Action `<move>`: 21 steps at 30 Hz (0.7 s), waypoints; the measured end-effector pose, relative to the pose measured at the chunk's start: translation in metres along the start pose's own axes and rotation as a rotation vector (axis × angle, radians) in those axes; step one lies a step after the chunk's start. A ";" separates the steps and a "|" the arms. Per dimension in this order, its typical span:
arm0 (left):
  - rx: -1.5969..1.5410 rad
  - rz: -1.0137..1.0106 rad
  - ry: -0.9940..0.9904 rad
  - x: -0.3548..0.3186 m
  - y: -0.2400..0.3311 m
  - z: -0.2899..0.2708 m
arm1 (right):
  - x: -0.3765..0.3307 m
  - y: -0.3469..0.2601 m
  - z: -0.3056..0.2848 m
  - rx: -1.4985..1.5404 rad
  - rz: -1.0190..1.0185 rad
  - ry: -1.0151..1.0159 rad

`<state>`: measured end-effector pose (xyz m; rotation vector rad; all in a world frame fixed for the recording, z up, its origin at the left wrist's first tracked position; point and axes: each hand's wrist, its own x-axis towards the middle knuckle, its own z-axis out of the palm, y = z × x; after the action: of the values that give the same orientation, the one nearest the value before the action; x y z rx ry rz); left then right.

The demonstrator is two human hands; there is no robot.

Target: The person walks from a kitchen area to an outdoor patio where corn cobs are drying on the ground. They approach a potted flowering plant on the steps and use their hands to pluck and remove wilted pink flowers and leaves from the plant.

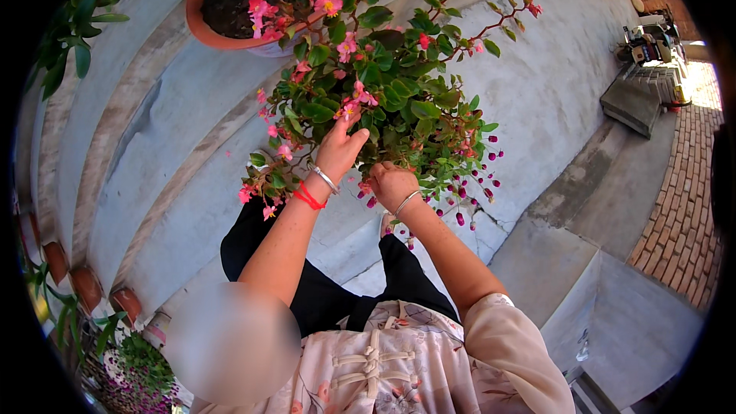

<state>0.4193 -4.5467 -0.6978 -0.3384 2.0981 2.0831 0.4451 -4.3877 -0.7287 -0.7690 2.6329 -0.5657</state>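
Observation:
A bushy begonia (383, 92) with green leaves and pink flowers fills the upper middle. My left hand (341, 146) reaches into its left side, fingers stretched up against the leaves and a pink blossom (357, 96), thumb apart. The fingertips are partly covered by flowers. Closed at the plant's lower edge is my right hand (393, 184), fingers curled in among the stems; what they hold, if anything, is hidden. Just right of it hang small magenta globe-shaped flowers (461, 218) on thin stems. A silver bangle and red cord circle my left wrist; another bangle circles the right.
A terracotta pot (201, 23) with soil and a thick trunk stands behind at upper left. Curved concrete steps (126, 134) run down the left, with small clay pots (86, 288) at their ends. Stacked items (652, 54) stand far right beside brick paving (678, 222).

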 end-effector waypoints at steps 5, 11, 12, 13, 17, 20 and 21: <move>0.029 -0.018 -0.003 0.000 -0.001 -0.001 | -0.002 0.025 -0.007 0.038 0.225 0.004; 0.027 -0.031 -0.004 0.000 -0.003 0.000 | 0.009 0.034 0.002 0.115 0.398 0.164; 0.044 -0.021 -0.007 0.000 -0.003 0.000 | 0.010 0.037 0.005 0.139 0.434 0.196; 0.061 -0.011 -0.010 0.000 -0.004 0.000 | 0.008 0.042 0.010 0.086 0.380 0.223; 0.090 0.011 0.013 0.000 -0.007 -0.002 | -0.003 0.045 0.016 -0.024 0.357 0.131; 0.086 -0.014 0.016 0.000 -0.006 -0.001 | -0.006 0.044 0.018 0.052 0.427 0.119; 0.094 0.000 0.011 0.000 -0.005 -0.001 | -0.006 0.044 0.017 0.094 0.440 0.150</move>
<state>0.4205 -4.5479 -0.7029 -0.3369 2.1932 1.9793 0.4384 -4.3548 -0.7625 -0.1099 2.7631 -0.6302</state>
